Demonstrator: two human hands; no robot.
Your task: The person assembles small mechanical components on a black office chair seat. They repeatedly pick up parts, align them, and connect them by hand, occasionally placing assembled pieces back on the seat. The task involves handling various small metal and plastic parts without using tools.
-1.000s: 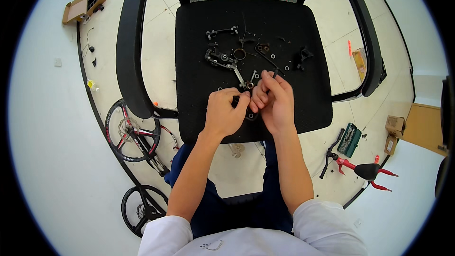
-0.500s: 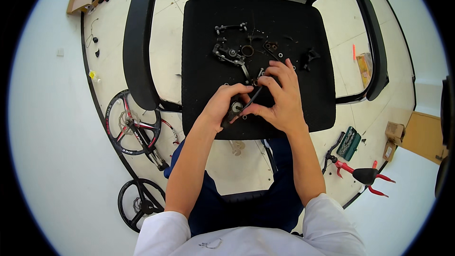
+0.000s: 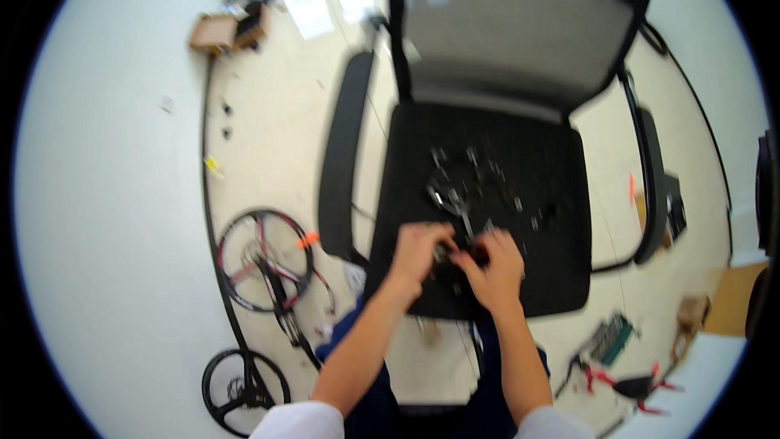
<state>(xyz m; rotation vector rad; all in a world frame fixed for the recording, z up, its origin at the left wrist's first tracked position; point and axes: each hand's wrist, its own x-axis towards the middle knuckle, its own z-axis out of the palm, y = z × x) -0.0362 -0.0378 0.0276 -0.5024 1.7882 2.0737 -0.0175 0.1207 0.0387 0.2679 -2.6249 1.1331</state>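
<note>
Two bare hands at work above the near half of a black, padded chair seat, blurred by motion. The left hand is curled, thumb and fingertips drawn together about a small dark part with a pale, glinting face, which lies between the two hands over the seat. The right hand is half closed, its thumb stretched left to meet the part at the left fingertips; whether its bent fingers grip anything more, one cannot tell. Just beyond the hands lies a jointed, black-and-silver metal assembly with a straight silver arm pointing toward them. Small metal pieces, too blurred to name, are scattered beyond it and to its right. A grey mesh backrest rises at the far side, flanked by a black left armrest and a black right armrest. On the floor, left: a black, three-spoked wheel with red markings and, nearer, a plain black spoked wheel. Near right: a teal, box-shaped case and a red frame bearing a black saddle.
</note>
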